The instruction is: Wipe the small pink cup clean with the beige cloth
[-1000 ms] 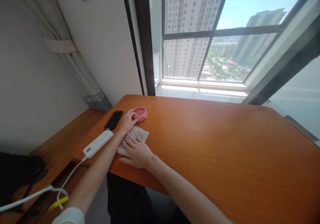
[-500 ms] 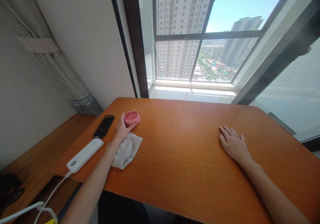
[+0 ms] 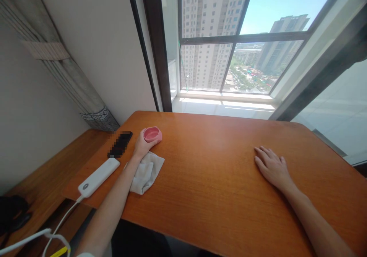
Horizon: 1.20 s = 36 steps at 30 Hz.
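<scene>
My left hand [image 3: 142,145] is closed around the near left side of a small pink ashtray [image 3: 153,134], thumb along its front and fingers on its far left side. The ashtray is upright at the table's far left part, and its inside looks bare. Beneath and beside my left wrist lies a crumpled pale grey cloth [image 3: 146,173], partly hidden by the forearm. Well to the right, my right hand [image 3: 272,166] rests palm down on the table, fingers stretched out, holding nothing.
On the brown wooden table [image 3: 206,173], a black phone [image 3: 120,144], blurred out in part, lies left of my left hand. Nearer stands a white power strip [image 3: 99,177] with its cord [image 3: 64,217] running off the left edge. A large window [image 3: 229,65] is beyond.
The view has turned very slightly. My left hand stays on the ashtray, and my right hand still lies flat on the table.
</scene>
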Available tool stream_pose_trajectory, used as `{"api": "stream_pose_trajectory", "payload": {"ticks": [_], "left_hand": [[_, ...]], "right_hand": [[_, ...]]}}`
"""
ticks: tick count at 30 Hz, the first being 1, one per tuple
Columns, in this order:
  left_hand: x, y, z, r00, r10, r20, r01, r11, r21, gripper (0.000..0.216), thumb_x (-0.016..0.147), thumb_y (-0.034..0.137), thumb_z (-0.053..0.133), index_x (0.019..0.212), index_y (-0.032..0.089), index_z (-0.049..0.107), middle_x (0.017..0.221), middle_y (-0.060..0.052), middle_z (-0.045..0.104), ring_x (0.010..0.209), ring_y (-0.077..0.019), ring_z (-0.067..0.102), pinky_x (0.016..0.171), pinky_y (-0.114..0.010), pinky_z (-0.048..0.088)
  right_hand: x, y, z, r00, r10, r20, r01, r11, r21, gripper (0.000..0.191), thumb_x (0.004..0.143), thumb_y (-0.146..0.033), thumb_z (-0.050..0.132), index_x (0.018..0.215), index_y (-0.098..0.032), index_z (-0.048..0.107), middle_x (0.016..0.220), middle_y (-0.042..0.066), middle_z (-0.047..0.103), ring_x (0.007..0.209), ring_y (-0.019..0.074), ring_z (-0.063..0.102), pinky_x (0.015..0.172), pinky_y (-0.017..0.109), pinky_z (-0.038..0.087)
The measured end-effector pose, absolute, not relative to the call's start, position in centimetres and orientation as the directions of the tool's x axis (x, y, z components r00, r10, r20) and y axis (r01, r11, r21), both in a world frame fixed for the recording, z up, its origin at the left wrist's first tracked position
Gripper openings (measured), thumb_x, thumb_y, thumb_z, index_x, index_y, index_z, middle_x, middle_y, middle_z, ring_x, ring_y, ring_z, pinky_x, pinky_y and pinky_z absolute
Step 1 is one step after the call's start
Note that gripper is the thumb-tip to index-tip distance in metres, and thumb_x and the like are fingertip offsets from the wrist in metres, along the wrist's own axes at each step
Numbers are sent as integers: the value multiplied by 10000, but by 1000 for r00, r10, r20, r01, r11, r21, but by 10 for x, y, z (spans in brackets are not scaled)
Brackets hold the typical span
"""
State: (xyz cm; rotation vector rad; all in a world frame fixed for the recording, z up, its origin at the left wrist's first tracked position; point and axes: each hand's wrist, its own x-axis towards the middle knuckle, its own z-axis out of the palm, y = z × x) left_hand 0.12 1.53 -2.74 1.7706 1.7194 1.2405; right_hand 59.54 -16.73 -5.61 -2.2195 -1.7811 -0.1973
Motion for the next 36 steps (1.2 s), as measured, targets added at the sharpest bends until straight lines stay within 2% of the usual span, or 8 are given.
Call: {"api": "stream_pose_trajectory", "payload": {"ticks": [8, 14, 19, 24, 28, 36], "left_hand": [[3, 7, -22, -125, 929, 349, 625, -199, 755, 973, 652, 493, 992, 1455, 227, 510, 1454, -167, 664, 1345, -362, 668, 1163, -546, 520], [12, -2, 13, -138, 902, 408, 626, -240, 742, 918, 690, 429, 983, 1453, 213, 520, 1454, -156, 666, 1320, -355, 671, 1156, -545, 531], [80, -38, 46, 102, 908, 407, 513, -399, 760, 985, 627, 432, 1014, 1451, 233, 513, 1474, -133, 647, 1328, -345, 666, 1109, -491, 570], [167, -78, 34, 333, 899, 285, 315, -391, 865, 959, 628, 478, 1011, 1426, 248, 530, 1410, -134, 691, 1251, -316, 713, 1061, -466, 595], [198, -88, 15, 407, 869, 282, 318, -425, 848, 971, 649, 523, 990, 1457, 266, 515, 1450, -125, 673, 1305, -308, 685, 1121, -477, 564], [203, -86, 1, 460, 862, 214, 345, -395, 851, 1031, 661, 563, 976, 1516, 276, 479, 1490, -155, 647, 1354, -348, 666, 1157, -523, 541]], "right_hand": [[591, -166, -49, 244, 934, 260, 966, -213, -145, 586, 1100, -474, 269, 1523, -211, 578, 1636, 161, 561, 1553, 390, 454, 1238, 745, 320], [585, -168, -46, 244, 933, 266, 965, -206, -162, 577, 1097, -453, 284, 1518, -191, 580, 1631, 175, 560, 1555, 406, 441, 1231, 762, 306], [584, -167, -46, 254, 926, 278, 962, -213, -169, 562, 1093, -451, 289, 1510, -211, 580, 1626, 165, 562, 1549, 397, 445, 1241, 744, 293], [586, -167, -47, 243, 931, 273, 965, -203, -168, 550, 1091, -437, 310, 1518, -220, 581, 1628, 162, 561, 1553, 395, 442, 1240, 751, 298], [584, -169, -44, 245, 934, 260, 963, -204, -174, 559, 1102, -439, 301, 1524, -201, 579, 1637, 165, 553, 1561, 390, 436, 1248, 759, 290], [580, -170, -40, 249, 932, 262, 962, -206, -182, 551, 1099, -434, 301, 1520, -207, 574, 1640, 165, 550, 1565, 394, 429, 1250, 755, 284]]}}
